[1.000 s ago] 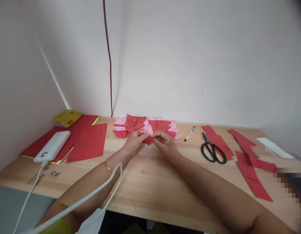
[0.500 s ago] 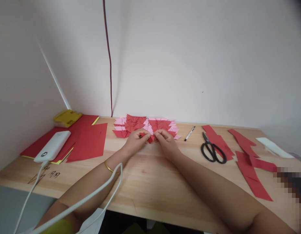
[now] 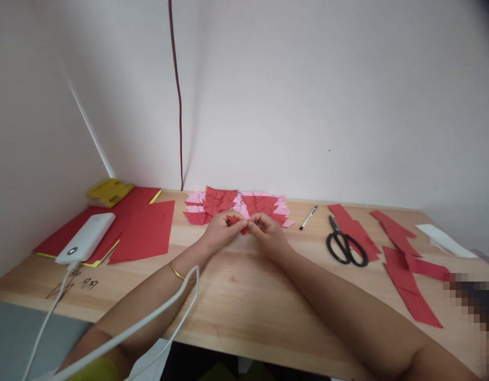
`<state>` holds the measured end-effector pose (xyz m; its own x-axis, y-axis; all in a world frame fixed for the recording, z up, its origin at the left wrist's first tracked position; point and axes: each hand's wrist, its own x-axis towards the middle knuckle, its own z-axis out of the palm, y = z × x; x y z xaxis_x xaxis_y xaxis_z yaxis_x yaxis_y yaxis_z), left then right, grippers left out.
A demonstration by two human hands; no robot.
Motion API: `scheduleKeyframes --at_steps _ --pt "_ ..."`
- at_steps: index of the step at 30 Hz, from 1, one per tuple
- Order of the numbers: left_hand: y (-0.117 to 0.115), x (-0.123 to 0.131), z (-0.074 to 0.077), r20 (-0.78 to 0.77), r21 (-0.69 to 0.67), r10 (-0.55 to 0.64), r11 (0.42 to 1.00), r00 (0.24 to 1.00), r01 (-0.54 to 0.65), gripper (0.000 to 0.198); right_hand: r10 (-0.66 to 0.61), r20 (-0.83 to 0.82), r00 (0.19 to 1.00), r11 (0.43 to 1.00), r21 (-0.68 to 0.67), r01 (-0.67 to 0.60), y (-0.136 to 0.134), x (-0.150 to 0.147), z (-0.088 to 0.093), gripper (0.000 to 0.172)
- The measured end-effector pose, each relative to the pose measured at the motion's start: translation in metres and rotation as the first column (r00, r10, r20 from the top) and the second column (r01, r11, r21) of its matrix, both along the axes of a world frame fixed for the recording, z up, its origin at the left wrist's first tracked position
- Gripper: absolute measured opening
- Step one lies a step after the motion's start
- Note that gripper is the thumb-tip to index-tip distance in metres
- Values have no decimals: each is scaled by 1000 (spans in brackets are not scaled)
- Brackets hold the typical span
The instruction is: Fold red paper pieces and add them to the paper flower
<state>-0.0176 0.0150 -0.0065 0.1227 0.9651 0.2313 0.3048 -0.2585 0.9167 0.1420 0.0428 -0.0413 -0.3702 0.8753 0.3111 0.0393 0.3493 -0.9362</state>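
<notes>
Between my two hands is a small folded piece of red paper (image 3: 245,230), partly covered by my fingers. My left hand (image 3: 223,228) pinches it from the left side, thumb against fingertips. From the right, my right hand (image 3: 267,231) pinches the same paper, its fingertips almost touching those of the left. Just behind them lie piles of folded red paper pieces (image 3: 260,203) and folded pink paper pieces (image 3: 194,197), spread in overlapping rows near the wall.
Right of my hands lie a pen (image 3: 308,217), black-handled scissors (image 3: 345,247) on red paper, red paper strips (image 3: 411,286) and a white object (image 3: 446,241). At left are red sheets (image 3: 145,233), a white power bank (image 3: 86,238) with a cable (image 3: 46,323), and a yellow packet (image 3: 110,192).
My right hand's fingers have shifted slightly left and down, closer to the left thumb. Both hands keep hold of the red paper; the other things lie as before.
</notes>
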Motion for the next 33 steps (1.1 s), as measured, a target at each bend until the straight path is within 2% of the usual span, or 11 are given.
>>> scheduleKeyframes --at_steps 4,8,15,17,19,22,25,28,33 --pt "-1 2 0 -19 58 12 998 1000 -11 16 8 26 1000 1000 6 -8 -2 0 3 16" --pt "-3 4 1 62 71 -37 997 997 33 17 32 47 998 999 -5 -32 -6 1 10 17" --pt "0 0 -2 245 -66 -66 994 967 85 19 113 -46 993 988 -97 -117 -6 3 14 19" --pt "2 -2 -3 212 -77 -35 996 977 52 18 114 -68 991 985 -118 -122 -5 3 12 20" --pt "3 -3 -3 105 -54 6 999 994 -1 16 106 -81 991 985 -124 -116 -5 1 8 19" --pt "1 0 -1 -68 29 59 998 996 -57 12 79 -52 996 993 -89 -83 -3 -1 2 15" --pt "-1 5 1 -168 131 66 990 984 -45 11 19 10 1000 998 -58 -19 0 -2 -3 13" --pt "-3 7 1 -156 136 55 990 986 -34 12 -12 34 999 998 -66 14 0 -1 -1 9" --pt "-1 2 -3 42 -44 -18 999 999 20 16 49 -55 997 989 -138 -56 -1 1 4 6"
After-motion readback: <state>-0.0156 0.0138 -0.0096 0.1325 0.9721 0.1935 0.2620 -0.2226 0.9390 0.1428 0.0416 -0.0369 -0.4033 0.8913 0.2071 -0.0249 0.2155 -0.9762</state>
